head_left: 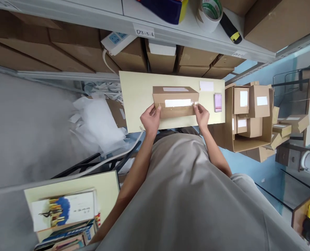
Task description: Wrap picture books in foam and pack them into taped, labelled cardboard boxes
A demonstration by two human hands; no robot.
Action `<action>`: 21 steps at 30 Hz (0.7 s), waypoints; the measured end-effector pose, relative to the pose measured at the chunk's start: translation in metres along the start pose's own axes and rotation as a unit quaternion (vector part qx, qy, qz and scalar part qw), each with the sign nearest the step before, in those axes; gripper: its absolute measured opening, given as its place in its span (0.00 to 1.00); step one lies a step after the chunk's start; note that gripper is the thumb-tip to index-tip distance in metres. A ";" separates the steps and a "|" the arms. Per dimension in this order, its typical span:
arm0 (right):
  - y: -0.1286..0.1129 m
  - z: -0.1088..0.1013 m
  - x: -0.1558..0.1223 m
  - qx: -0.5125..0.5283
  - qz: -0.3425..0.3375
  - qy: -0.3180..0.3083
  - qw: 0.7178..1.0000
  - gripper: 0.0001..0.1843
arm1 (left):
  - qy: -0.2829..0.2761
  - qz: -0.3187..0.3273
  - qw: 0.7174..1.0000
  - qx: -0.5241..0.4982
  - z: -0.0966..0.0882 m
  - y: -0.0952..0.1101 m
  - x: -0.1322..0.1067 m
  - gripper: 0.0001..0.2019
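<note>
A closed brown cardboard box (176, 111) sits at the pale yellow table (136, 94), tilted so its top and front side both show. White labels (178, 103) are stuck on those two faces, and clear tape shines near the right end. My left hand (151, 118) grips the box's left end, thumb on the front face. At the opposite end my right hand (202, 116) pinches the corner by the tape, its thumb also in front. The fingers behind the box are partly hidden. A phone (218, 102) with a lit screen and a white slip (206, 86) lie right of the box.
A large open carton (229, 118) with several labelled boxes stands at the right. Tape (209, 15) and a box cutter (229, 28) lie on the shelf above, with a power strip (117, 42) below. White packing material (100, 122) and a stool with books (63, 212) are left.
</note>
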State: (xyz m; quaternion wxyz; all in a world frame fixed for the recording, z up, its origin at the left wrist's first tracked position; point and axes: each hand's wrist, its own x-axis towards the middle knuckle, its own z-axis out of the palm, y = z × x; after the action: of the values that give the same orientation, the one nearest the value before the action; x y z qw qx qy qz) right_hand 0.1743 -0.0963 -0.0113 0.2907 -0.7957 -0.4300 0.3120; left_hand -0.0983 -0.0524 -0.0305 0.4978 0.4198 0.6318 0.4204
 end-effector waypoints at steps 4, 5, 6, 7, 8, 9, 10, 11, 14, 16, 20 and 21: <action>-0.007 -0.021 -0.018 -0.043 0.031 0.065 0.996 0.32 | -0.010 -0.022 0.997 0.069 0.004 0.015 -0.005 0.16; -0.005 -0.023 -0.021 -0.054 0.045 0.063 0.996 0.31 | -0.014 -0.035 0.995 0.095 0.006 0.014 -0.004 0.15; -0.002 -0.024 -0.024 -0.065 0.061 0.055 0.994 0.30 | -0.021 -0.052 0.991 0.120 0.008 0.012 -0.004 0.15; 0.001 -0.024 -0.026 -0.075 0.079 0.045 0.993 0.29 | -0.030 -0.071 0.987 0.144 0.010 0.009 -0.003 0.14; 0.005 -0.024 -0.029 -0.083 0.096 0.035 0.991 0.28 | -0.037 -0.089 0.982 0.165 0.012 0.005 -0.002 0.14; 0.008 -0.024 -0.030 -0.090 0.107 0.023 0.990 0.27 | -0.044 -0.103 0.977 0.183 0.013 0.002 -0.002 0.14; 0.011 -0.024 -0.031 -0.093 0.114 0.011 0.989 0.25 | -0.050 -0.111 0.973 0.196 0.013 -0.002 -0.003 0.14; 0.013 -0.024 -0.031 -0.095 0.117 -0.001 0.989 0.23 | -0.055 -0.113 0.971 0.204 0.013 -0.005 -0.003 0.14; 0.018 -0.028 -0.029 -0.098 0.128 -0.015 0.987 0.23 | -0.052 -0.108 0.972 0.203 0.011 -0.013 -0.005 0.23; 0.020 -0.030 -0.027 -0.095 0.152 -0.008 0.984 0.27 | -0.038 -0.111 0.970 0.215 0.009 -0.017 -0.005 0.29; 0.027 -0.031 -0.028 -0.064 0.176 -0.034 0.982 0.30 | -0.033 -0.108 0.961 0.251 0.006 -0.021 -0.001 0.31; 0.029 -0.030 -0.028 -0.055 0.175 -0.043 0.982 0.29 | -0.036 -0.107 0.960 0.255 0.005 -0.021 0.000 0.30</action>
State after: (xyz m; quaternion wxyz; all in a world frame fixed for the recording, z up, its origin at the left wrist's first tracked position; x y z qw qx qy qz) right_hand 0.1986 -0.1398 -0.0063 0.1682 -0.8592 -0.3132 0.3680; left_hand -0.0956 -0.0581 -0.0513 0.4387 0.4779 0.7408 0.1743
